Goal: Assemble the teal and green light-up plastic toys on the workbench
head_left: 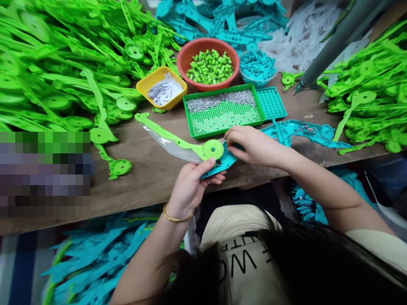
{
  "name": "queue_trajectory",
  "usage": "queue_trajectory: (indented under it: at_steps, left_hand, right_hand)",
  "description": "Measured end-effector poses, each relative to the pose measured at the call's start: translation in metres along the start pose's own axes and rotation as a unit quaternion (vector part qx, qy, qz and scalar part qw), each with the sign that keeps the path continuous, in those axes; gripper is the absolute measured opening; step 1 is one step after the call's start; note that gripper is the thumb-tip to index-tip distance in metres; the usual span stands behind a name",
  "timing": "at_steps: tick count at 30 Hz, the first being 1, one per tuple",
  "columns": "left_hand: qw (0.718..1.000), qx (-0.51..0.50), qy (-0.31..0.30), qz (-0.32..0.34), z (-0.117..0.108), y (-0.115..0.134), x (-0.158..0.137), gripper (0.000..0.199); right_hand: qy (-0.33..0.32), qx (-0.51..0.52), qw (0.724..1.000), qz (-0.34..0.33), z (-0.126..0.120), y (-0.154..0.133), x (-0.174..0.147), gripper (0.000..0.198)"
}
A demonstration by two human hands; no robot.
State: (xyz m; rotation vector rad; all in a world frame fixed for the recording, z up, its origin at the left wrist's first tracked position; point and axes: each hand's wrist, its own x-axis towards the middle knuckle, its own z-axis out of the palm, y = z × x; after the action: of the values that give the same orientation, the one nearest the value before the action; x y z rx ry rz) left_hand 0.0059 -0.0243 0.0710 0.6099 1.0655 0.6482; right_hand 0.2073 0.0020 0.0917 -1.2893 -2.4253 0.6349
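Note:
My left hand [195, 180] is closed around a turquoise plastic toy part [222, 163], thumb on top and fingers underneath. Attached at its upper end is a lime-green arm with a round disc [212, 149], and a clear plastic blade [170, 144] runs along the arm's lower side. A small dark round piece sits in the turquoise part beside my thumb. My right hand [249, 144] touches the right end of this part with curled, pinched fingers; what lies between them is hidden. Another turquoise half-shell [305, 131] with thin wires lies to the right, partly behind my right wrist.
Beyond my hands stand a green tray of screws [222, 114], a red bowl of small green pieces [208, 80], a yellow bin of whitish strips [163, 91] and a clear tub of turquoise bits [258, 67]. Green parts [57, 76] pile left. A screwdriver [330, 51] hangs right.

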Motion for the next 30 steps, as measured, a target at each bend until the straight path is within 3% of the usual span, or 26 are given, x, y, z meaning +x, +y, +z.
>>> queue_trajectory:
  at_steps: [2,7,12,17,30]
  left_hand:
    - [1.000,0.002,-0.002,-0.002,0.000,0.000,0.000,0.035]
    - [1.000,0.009,0.001,-0.001,-0.006,0.000,-0.002,0.034]
    - [1.000,0.014,0.015,0.007,-0.011,0.002,-0.003,0.033]
    - [0.999,0.029,0.018,0.014,-0.007,0.002,-0.004,0.032]
    - [0.997,0.050,0.042,0.035,-0.004,-0.001,-0.006,0.031]
  right_hand:
    - [-0.002,0.006,1.000,-0.004,-0.002,0.001,-0.003,0.011]
    - [0.025,-0.002,1.000,0.000,-0.015,0.005,-0.016,0.033]
    - [0.031,-0.004,0.999,0.030,-0.025,0.013,-0.023,0.025]
    - [0.053,0.043,0.997,0.017,-0.014,0.017,-0.018,0.012]
    - [0.044,0.016,0.997,0.067,-0.004,0.013,-0.018,0.011]
